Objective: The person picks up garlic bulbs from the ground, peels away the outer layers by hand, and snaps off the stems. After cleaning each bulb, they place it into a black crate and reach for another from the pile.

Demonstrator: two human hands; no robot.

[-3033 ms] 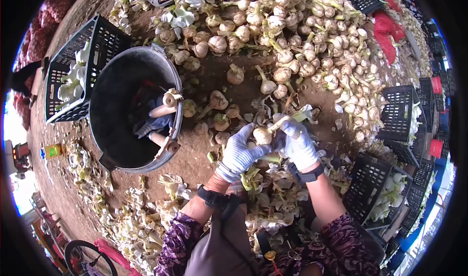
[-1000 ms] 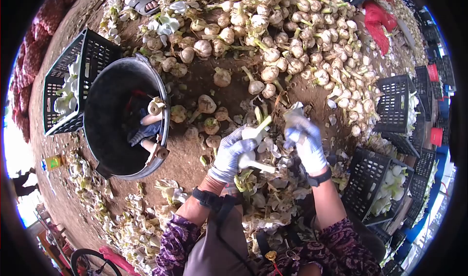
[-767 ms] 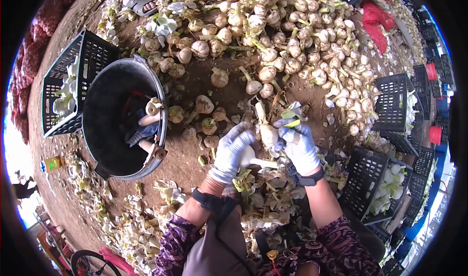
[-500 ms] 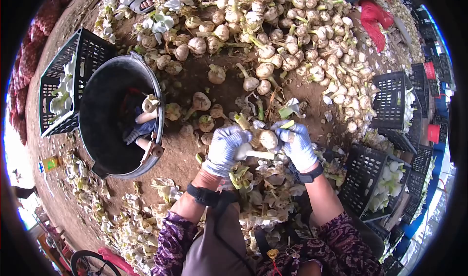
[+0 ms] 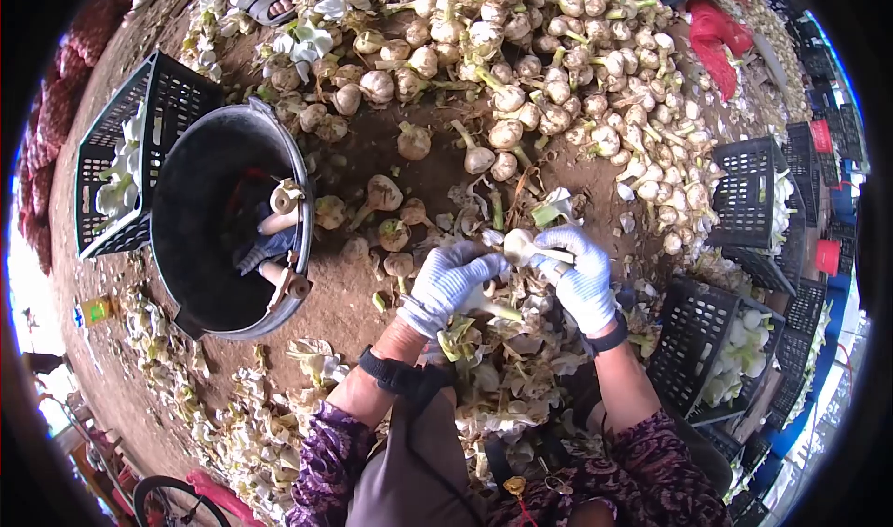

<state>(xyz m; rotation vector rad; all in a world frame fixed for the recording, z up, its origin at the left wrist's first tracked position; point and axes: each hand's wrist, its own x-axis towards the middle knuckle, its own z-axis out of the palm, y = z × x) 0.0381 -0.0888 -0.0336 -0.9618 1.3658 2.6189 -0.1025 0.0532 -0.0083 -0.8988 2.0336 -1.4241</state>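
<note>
A pale garlic bulb (image 5: pixel 517 245) with a short white stem is in front of me. My right hand (image 5: pixel 583 280), in a striped white glove, is closed round its stem. My left hand (image 5: pixel 449 283), gloved alike, is closed with its fingertips just left of the bulb. What those fingers pinch, if anything, I cannot make out. Under the hands lies a heap of peeled-off garlic skins (image 5: pixel 507 387). Several unpeeled garlic bulbs (image 5: pixel 394 235) with stems rest on the dirt beyond my left hand.
A black bucket (image 5: pixel 177 276) holding tools with round handles stands at the left, beside a black crate (image 5: pixel 177 90). A large garlic pile (image 5: pixel 558 71) spreads ahead. More crates (image 5: pixel 684 341) with white garlic line the right. A person's sandalled foot (image 5: pixel 265 1) is at upper left.
The bulb has turned, its stem now pointing right into my right hand, and shows whiter. My right hand has shifted slightly right; my left hand has moved a little right and its fingers reach further.
</note>
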